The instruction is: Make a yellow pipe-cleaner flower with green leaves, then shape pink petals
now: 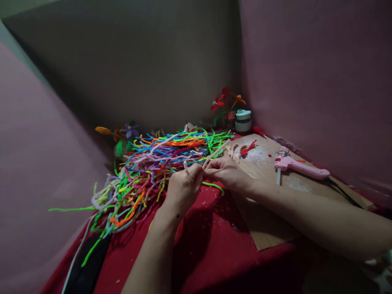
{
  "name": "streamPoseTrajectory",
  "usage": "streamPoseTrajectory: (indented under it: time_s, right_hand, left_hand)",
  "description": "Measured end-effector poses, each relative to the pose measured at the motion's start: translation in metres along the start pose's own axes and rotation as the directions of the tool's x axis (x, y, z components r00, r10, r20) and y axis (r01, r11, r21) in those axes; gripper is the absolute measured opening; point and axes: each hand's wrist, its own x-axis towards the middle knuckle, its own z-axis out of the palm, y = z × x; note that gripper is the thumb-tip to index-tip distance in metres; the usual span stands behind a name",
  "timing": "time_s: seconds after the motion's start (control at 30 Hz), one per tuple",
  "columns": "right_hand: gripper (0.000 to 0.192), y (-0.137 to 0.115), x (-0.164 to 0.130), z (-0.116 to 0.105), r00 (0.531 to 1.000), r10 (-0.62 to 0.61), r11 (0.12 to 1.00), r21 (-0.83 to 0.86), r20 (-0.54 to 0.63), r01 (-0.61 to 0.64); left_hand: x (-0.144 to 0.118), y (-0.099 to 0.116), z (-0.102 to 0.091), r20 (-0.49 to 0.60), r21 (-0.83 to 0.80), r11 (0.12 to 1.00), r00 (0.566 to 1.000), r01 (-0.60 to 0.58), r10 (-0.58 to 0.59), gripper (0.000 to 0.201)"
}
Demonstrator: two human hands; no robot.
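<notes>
Both hands pinch a pale pipe cleaner (214, 154).
Left hand (183, 188) and right hand (228, 173) meet fingertip to fingertip, closed on it, above the red tabletop (214, 241) beside the colourful pile (153, 163); glue gun (298, 166) right.

We see two bare forearms entering from the bottom edge, with no sleeves, cuffs, gloves, watch or bracelets on the stretch in view. Our left hand (183, 188) is bare, and a small dark mark, like a tiny tattoo or mole, sits on the forearm just behind its wrist. Our right hand (228, 172) is bare too; no rings can be made out on its fingers. The right forearm looks broad and blurred near the frame's edge.
</notes>
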Motion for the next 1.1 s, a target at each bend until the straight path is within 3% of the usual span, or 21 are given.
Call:
streamPoseTrajectory:
  time_s: [0.07, 0.1, 0.13, 0.2, 0.27, 0.3, 0.37, 0.43, 0.5, 0.53, 0.57, 0.63, 0.67, 0.7, 0.83, 0.93, 1.03, 1.1]
  right_hand:
    - [0.017, 0.003, -0.003, 0.002, 0.975, -0.212, 0.934, -0.308, -0.069, 0.181]
    - [0.018, 0.004, -0.004, 0.002, 0.939, -0.337, 0.847, -0.457, -0.066, 0.272]
    - [0.019, 0.005, -0.006, 0.003, 0.892, -0.451, 0.736, -0.581, -0.038, 0.348]
    - [0.020, 0.005, -0.009, 0.004, 0.777, -0.626, 0.490, -0.744, 0.061, 0.454]
    - [0.023, 0.005, -0.011, 0.004, 0.669, -0.724, 0.288, -0.806, 0.171, 0.517]
    - [0.024, 0.004, -0.012, 0.004, 0.629, -0.752, 0.231, -0.813, 0.200, 0.535]
    - [0.025, 0.002, -0.011, 0.003, 0.603, -0.777, 0.252, -0.790, 0.179, 0.559]
    - [0.023, -0.001, -0.009, 0.002, 0.673, -0.739, 0.480, -0.677, 0.030, 0.557]
    - [0.019, -0.005, -0.006, 0.000, 0.815, -0.559, 0.798, -0.365, -0.153, 0.479]
    - [0.017, -0.008, -0.005, -0.001, 0.879, -0.431, 0.901, -0.151, -0.203, 0.406]
    - [0.016, -0.010, -0.004, -0.003, 0.926, -0.309, 0.943, 0.055, -0.215, 0.328]
    - [0.017, -0.014, -0.002, -0.005, 0.974, -0.164, 0.910, 0.358, -0.156, 0.211]
    - [0.017, -0.016, -0.001, -0.006, 0.984, -0.141, 0.876, 0.449, -0.111, 0.176]
    - [0.017, -0.016, -0.001, -0.007, 0.989, -0.136, 0.844, 0.515, -0.060, 0.147]
    - [0.012, -0.016, -0.003, -0.007, 0.983, -0.123, 0.770, 0.637, 0.135, 0.009]
    - [0.011, -0.016, -0.003, -0.007, 0.975, -0.090, 0.786, 0.616, 0.202, -0.056]
    - [0.012, -0.017, -0.004, -0.007, 0.971, -0.101, 0.840, 0.542, 0.218, -0.034]
    - [0.016, -0.018, -0.007, -0.006, 0.974, -0.130, 0.912, 0.407, 0.183, 0.046]
  left_hand:
    - [0.001, 0.005, 0.001, 0.029, -0.155, 0.977, 0.989, 0.148, -0.145, 0.016]
    - [0.002, 0.007, 0.001, 0.074, -0.262, 0.931, 0.967, 0.253, -0.242, 0.015]
    - [0.003, 0.008, 0.001, 0.142, -0.380, 0.852, 0.932, 0.362, -0.333, 0.015]
    - [0.004, 0.008, 0.000, 0.325, -0.595, 0.601, 0.844, 0.534, -0.427, 0.020]
    - [0.005, 0.004, -0.003, 0.491, -0.716, 0.329, 0.780, 0.615, -0.388, 0.026]
    - [0.006, 0.003, -0.004, 0.540, -0.744, 0.230, 0.767, 0.628, -0.346, 0.027]
    - [0.005, 0.002, -0.007, 0.546, -0.778, 0.169, 0.784, 0.606, -0.296, 0.024]
    - [0.004, 0.005, -0.008, 0.386, -0.836, 0.277, 0.866, 0.474, -0.316, 0.016]
    - [0.001, 0.011, -0.009, 0.052, -0.866, 0.453, 0.938, 0.213, -0.343, 0.013]
    - [0.000, 0.013, -0.010, -0.138, -0.847, 0.527, 0.929, 0.069, -0.344, 0.019]
    - [-0.001, 0.016, -0.010, -0.302, -0.815, 0.577, 0.889, -0.054, -0.344, 0.024]
    - [-0.002, 0.017, -0.011, -0.499, -0.747, 0.638, 0.791, -0.186, -0.354, 0.027]
    - [-0.002, 0.016, -0.011, -0.526, -0.723, 0.665, 0.773, -0.187, -0.354, 0.025]
    - [-0.001, 0.015, -0.011, -0.525, -0.692, 0.703, 0.783, -0.165, -0.333, 0.024]
    - [0.002, 0.007, -0.012, -0.365, -0.486, 0.864, 0.929, -0.133, -0.062, 0.016]
    - [0.001, 0.007, -0.017, -0.301, -0.388, 0.903, 0.951, -0.187, 0.067, 0.006]
    - [0.000, 0.011, -0.022, -0.234, -0.317, 0.939, 0.971, -0.132, 0.057, 0.012]
    - [0.000, 0.013, -0.023, -0.100, -0.418, 0.908, 0.993, 0.018, -0.066, 0.015]
